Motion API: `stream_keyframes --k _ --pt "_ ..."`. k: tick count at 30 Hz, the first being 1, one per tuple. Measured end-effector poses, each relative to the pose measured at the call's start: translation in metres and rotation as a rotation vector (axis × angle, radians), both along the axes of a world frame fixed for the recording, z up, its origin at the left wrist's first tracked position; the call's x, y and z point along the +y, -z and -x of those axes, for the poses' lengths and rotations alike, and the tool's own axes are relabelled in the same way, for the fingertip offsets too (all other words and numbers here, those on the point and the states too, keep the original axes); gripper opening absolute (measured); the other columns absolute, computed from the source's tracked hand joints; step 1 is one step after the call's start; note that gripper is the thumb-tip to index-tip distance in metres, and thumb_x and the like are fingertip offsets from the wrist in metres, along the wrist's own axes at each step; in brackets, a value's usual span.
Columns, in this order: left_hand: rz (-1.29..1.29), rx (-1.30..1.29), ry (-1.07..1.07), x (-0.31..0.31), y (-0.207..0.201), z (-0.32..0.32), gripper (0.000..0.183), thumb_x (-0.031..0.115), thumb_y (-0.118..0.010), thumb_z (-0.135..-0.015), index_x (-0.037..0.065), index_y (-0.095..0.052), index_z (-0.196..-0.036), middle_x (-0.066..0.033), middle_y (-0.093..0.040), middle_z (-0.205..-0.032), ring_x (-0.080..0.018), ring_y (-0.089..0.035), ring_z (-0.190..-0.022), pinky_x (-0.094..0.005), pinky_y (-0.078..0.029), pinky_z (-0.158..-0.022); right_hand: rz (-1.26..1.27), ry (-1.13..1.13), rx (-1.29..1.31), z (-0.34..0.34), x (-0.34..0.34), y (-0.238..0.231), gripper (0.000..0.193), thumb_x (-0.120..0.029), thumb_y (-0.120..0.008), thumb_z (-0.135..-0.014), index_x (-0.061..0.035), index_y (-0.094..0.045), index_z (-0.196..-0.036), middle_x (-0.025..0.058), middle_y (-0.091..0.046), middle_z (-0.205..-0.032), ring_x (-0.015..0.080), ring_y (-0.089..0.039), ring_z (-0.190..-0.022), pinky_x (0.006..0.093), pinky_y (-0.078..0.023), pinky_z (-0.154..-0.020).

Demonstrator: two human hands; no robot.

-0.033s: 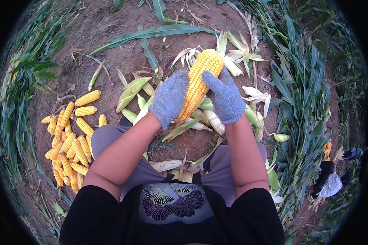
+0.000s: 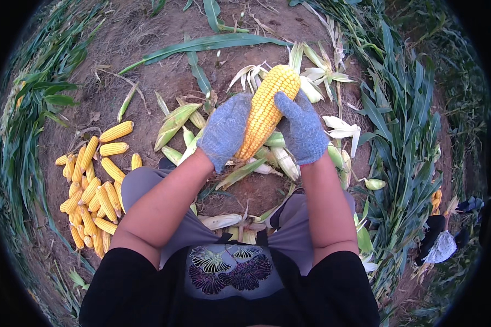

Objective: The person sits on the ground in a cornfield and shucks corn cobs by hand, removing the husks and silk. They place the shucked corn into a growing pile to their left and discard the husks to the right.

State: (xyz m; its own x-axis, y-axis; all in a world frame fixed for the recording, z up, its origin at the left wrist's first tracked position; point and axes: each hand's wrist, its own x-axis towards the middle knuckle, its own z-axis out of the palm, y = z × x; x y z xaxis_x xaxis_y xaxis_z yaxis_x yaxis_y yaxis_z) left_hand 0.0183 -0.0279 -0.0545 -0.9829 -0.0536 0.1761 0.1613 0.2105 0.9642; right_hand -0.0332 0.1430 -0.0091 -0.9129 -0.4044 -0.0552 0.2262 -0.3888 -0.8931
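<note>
A bare yellow corn ear is held up in front of me, tilted with its broad end away and to the right. My left hand, in a grey knit glove, is closed around its left side, fingers partly hidden behind it. On the ear's upper right side lies the thumb of my gloved right hand; the other fingers go behind the ear. Beneath the hands, several ears in pale green husks lie on the soil. Peeled-back husks spread out just beyond my right hand.
A heap of husked yellow ears lies left of my knee. Cut green stalks and leaves form a bank on the right, with more stalks on the left. A long leaf crosses the ground ahead. At far right is another person, partly seen.
The corn ear and my right thumb have shifted very slightly to the right. Both hands keep their hold.
</note>
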Motion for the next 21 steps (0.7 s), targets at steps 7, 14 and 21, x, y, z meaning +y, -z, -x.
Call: stream_keyframes --k 7,14,21 --pt "0.075 -0.057 0.055 -0.001 -0.031 0.007 0.034 0.021 -0.052 -0.101 -0.001 -0.058 -0.126 -0.0135 -0.065 -0.115 -0.0196 -0.061 -0.105 -0.0338 -0.047 -0.096 0.44 0.15 -0.188 0.024 0.024 0.005 0.057 -0.038 -0.061 -0.095 -0.0013 -0.047 -0.136 0.0206 -0.061 -0.123 0.0371 -0.06 -0.113 0.0497 -0.047 -0.102" --pt "0.202 0.128 -0.445 -0.028 -0.029 0.028 0.05 0.02 -0.07 -0.091 0.0 -0.053 -0.133 -0.0162 -0.06 -0.129 -0.024 -0.058 -0.118 -0.0346 -0.048 -0.099 0.382 0.251 0.029 0.025 0.044 -0.012 0.048 -0.029 -0.065 -0.093 -0.0034 -0.05 -0.131 0.0125 -0.061 -0.116 0.0264 -0.061 -0.108 0.0418 -0.05 -0.096" --pt "-0.128 0.132 -0.015 -0.005 -0.039 0.024 0.049 0.027 -0.069 -0.093 0.0 -0.054 -0.132 -0.0149 -0.064 -0.123 -0.0209 -0.061 -0.113 -0.0324 -0.047 -0.099 0.268 0.135 0.064 0.011 0.022 -0.008 0.063 -0.036 -0.07 -0.089 -0.0008 -0.047 -0.136 0.016 -0.06 -0.123 0.0295 -0.06 -0.115 0.0434 -0.047 -0.102"
